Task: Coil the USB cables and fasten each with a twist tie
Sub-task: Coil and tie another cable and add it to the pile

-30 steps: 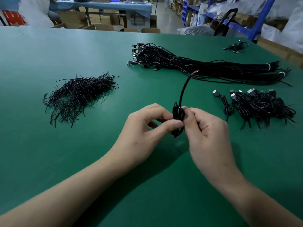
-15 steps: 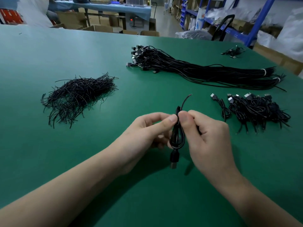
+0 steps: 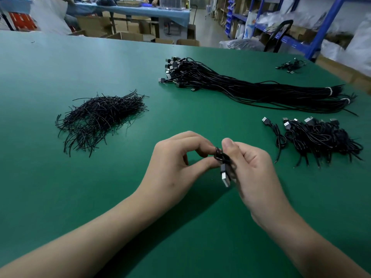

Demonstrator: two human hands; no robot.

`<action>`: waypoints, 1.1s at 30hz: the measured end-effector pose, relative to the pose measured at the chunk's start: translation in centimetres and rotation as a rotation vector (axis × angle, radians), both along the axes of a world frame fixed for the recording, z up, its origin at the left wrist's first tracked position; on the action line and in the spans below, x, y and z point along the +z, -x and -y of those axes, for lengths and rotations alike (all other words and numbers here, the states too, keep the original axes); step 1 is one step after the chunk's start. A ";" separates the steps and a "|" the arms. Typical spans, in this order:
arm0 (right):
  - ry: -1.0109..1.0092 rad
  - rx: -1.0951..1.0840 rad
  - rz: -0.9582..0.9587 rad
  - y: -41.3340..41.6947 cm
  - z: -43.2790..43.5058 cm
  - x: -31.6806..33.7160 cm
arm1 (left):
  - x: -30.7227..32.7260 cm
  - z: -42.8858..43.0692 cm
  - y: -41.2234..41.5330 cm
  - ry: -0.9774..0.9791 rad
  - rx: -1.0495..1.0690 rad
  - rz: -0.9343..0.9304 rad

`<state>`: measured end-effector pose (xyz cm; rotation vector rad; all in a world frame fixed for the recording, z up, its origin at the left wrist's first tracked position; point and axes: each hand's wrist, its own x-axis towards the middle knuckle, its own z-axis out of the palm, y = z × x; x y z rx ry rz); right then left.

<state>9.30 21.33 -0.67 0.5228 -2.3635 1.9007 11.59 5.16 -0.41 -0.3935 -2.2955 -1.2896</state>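
A coiled black USB cable (image 3: 224, 164) hangs between my two hands above the green table (image 3: 120, 187), its silver plug pointing down. My right hand (image 3: 255, 173) grips the coil with thumb on top. My left hand (image 3: 176, 163) pinches the coil's left side between thumb and forefinger. A heap of black twist ties (image 3: 100, 119) lies at the left. A long bundle of straight USB cables (image 3: 251, 89) stretches across the back. Coiled, tied cables (image 3: 317, 137) are piled at the right.
A small clump of cables (image 3: 291, 65) sits at the far right corner of the table. Cardboard boxes, a blue-covered bench and blue shelving stand beyond the table's far edge.
The loose cable tail that stuck up from the coil has been wound in and no longer shows. The plug now hangs lower beside my right palm.
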 end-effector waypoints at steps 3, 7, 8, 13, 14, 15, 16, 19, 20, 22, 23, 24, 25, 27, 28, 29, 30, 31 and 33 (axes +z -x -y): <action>-0.090 -0.034 -0.118 -0.1 -0.2 0.1 | -0.2 -0.2 0.1 -0.047 -0.042 0.116; -0.149 -0.064 -0.267 -0.5 -0.3 0.4 | 0.4 -0.4 -0.1 -0.347 -0.290 0.357; -0.168 -0.073 -0.310 -0.6 -0.3 0.5 | 0.5 -0.4 -0.1 -0.398 -0.331 0.413; -0.279 -0.086 -0.472 -0.6 -0.5 0.6 | 0.5 -0.2 0.1 -0.621 -0.434 0.731; -0.311 -0.088 -0.504 -0.6 -0.5 0.7 | 0.6 -0.1 0.2 -0.636 -0.441 0.771; -0.336 -0.091 -0.530 -0.6 -0.4 0.7 | 0.7 0.0 0.1 -0.643 -0.448 0.793; -0.341 -0.091 -0.540 -0.7 -0.4 0.8 | 0.7 0.0 0.1 -0.653 -0.447 0.794; -0.169 -0.048 -0.370 -0.5 -0.3 0.4 | 0.2 -0.2 0.2 -0.657 -0.353 0.610; -0.090 -0.043 -0.276 -0.3 -0.2 0.4 | 0.1 -0.2 0.2 -0.587 -0.291 0.486; 0.033 -0.070 -0.107 0.1 -0.1 0.3 | -0.1 -0.3 0.0 -0.312 -0.156 0.239; 0.085 -0.075 -0.038 0.2 -0.1 0.2 | -0.2 -0.2 -0.1 -0.136 -0.105 0.124; 0.131 -0.069 0.023 0.3 -0.1 0.0 | -0.2 -0.2 -0.1 0.017 -0.055 0.029; 0.171 -0.051 0.078 0.4 0.0 -0.2 | -0.2 -0.2 -0.2 0.101 -0.022 -0.028; 0.222 -0.004 0.162 0.3 0.2 -0.6 | -0.2 -0.3 0.0 0.097 0.016 -0.047; 0.223 0.000 0.185 0.2 0.3 -0.6 | -0.3 -0.3 0.0 0.057 0.013 -0.027; 0.202 -0.014 0.184 0.1 0.4 -0.5 | -0.3 -0.4 0.0 0.015 0.000 0.010; 0.149 -0.037 0.149 0.1 0.4 -0.4 | -0.4 -0.4 0.0 -0.021 -0.007 0.058; 0.069 -0.056 0.085 0.0 0.4 -0.3 | -0.5 -0.4 0.0 -0.050 -0.008 0.109; -0.084 -0.077 -0.064 -0.1 0.3 0.0 | -0.5 -0.4 0.1 -0.083 -0.017 0.180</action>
